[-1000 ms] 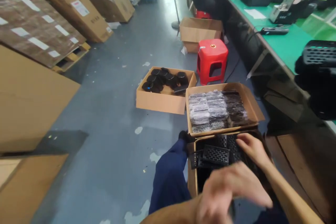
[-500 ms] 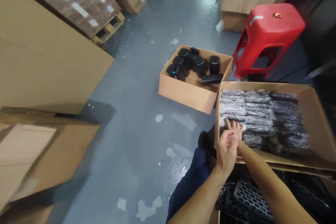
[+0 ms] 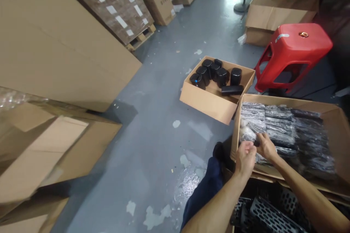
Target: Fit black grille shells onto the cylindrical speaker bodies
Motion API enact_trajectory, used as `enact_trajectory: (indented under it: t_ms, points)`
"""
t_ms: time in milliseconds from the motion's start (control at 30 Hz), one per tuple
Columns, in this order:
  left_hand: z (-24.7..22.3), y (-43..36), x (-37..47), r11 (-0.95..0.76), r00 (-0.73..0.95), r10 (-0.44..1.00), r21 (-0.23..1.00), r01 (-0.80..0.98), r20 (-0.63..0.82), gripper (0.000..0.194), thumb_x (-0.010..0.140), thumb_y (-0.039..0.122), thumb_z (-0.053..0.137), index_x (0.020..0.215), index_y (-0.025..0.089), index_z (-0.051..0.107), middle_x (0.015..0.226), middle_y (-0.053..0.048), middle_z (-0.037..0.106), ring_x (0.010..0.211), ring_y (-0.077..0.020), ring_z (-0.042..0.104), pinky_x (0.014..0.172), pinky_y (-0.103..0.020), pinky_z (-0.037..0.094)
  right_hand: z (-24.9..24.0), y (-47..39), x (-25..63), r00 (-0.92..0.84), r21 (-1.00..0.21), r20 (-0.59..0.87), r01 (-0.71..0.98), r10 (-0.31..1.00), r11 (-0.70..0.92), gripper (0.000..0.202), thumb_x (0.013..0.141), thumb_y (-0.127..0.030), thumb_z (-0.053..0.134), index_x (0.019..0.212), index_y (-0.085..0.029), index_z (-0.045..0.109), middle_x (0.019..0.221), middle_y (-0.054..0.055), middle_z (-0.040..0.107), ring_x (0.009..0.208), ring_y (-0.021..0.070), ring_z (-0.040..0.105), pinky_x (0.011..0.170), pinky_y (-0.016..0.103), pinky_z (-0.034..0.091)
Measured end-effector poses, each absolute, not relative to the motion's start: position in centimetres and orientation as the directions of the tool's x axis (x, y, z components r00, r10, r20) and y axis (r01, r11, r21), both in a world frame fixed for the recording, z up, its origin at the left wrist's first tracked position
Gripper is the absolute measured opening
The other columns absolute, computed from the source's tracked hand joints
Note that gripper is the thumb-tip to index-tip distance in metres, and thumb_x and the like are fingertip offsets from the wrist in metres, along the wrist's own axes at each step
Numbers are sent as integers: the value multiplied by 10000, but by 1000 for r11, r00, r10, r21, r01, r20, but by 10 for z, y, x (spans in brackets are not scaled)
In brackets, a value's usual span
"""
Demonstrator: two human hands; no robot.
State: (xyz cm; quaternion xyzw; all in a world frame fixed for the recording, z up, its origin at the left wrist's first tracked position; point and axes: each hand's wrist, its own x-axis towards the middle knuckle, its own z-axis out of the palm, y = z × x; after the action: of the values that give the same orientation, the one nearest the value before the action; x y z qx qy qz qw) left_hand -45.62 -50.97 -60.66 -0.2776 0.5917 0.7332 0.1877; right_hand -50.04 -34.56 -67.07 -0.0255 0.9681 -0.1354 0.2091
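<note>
A cardboard box at the right holds rows of black parts wrapped in clear plastic. At its near left corner my right hand is closed on one plastic-wrapped black part, which is partly hidden by the fingers. Close beside it, my left hand has its fingers curled into a pinch at the near end of that part. Whatever lies between the left fingertips is too small to make out.
A smaller carton with several black rounded cases stands on the floor, left of the wrapped parts. Behind is a red stool. Black perforated pieces lie below the box. Large cartons stand at the left.
My right hand has gone from lying spread on the wrapped parts to gripping one of them. My left hand stays curled beside it. The view has shifted, so everything sits lower and mostly further right.
</note>
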Motion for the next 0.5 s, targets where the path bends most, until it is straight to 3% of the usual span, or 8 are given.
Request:
enact_trajectory:
  t_ms: [67,133,200,267,333,433,500]
  points:
    - [-609,-508,-459,-271,-721,-128,723,-636,-682,389,791,324,795,1104,136,660,1177,-183,714,1059,-273,688,953,-385,520,-637,-332,-500,-939,-456,-344,154,-14,877,566,765,-385,710,1255,-111,638,1065,118,672,929,266,651,806,335,509]
    - [-605,-503,-459,-318,-686,-181,702,-637,-705,570,743,391,852,1199,139,621,1336,-214,645,1210,-310,640,1044,-413,476,-595,-321,-489,-938,-673,-335,301,84,675,629,743,-474,739,1247,-110,644,1049,108,720,930,272,667,836,357,524]
    - [-596,-493,-455,-367,-700,-89,677,-638,-709,709,724,507,860,1287,175,585,1410,-189,615,1300,-315,596,1090,-414,449,-554,-313,-463,-915,-806,-382,398,127,438,670,767,-555,748,1277,-132,647,1115,110,746,986,278,684,871,364,539]
    - [-579,-480,-443,-426,-720,168,610,-669,-673,791,692,643,839,1296,192,600,1311,-160,694,1215,-323,657,1036,-431,498,-519,-309,-423,-888,-850,-429,459,166,259,700,809,-639,720,1304,-150,655,1170,118,749,1063,295,687,931,389,541]
    - [-556,-467,-419,-402,-702,429,575,-712,-569,820,667,755,791,1218,162,661,1171,-153,759,1108,-344,704,981,-451,534,-494,-307,-370,-859,-846,-429,491,280,208,736,833,-740,650,1281,-157,689,1185,128,748,1136,325,668,1026,448,505]
    - [-518,-455,-363,-185,-701,530,742,-645,-477,809,669,802,752,1120,130,720,1155,-150,773,1155,-371,686,1036,-449,510,-467,-314,-271,-764,-816,-343,530,547,229,798,799,-842,609,1239,-187,732,1240,141,729,1263,369,592,1130,516,418]
    - [-499,-454,-317,-53,-658,611,807,-589,-440,844,662,795,752,1187,135,703,1208,-135,765,1205,-377,670,1077,-445,494,-457,-329,-203,-641,-873,-305,484,704,62,862,776,-856,635,1387,-248,649,1360,110,672,1310,343,573,1150,500,407]
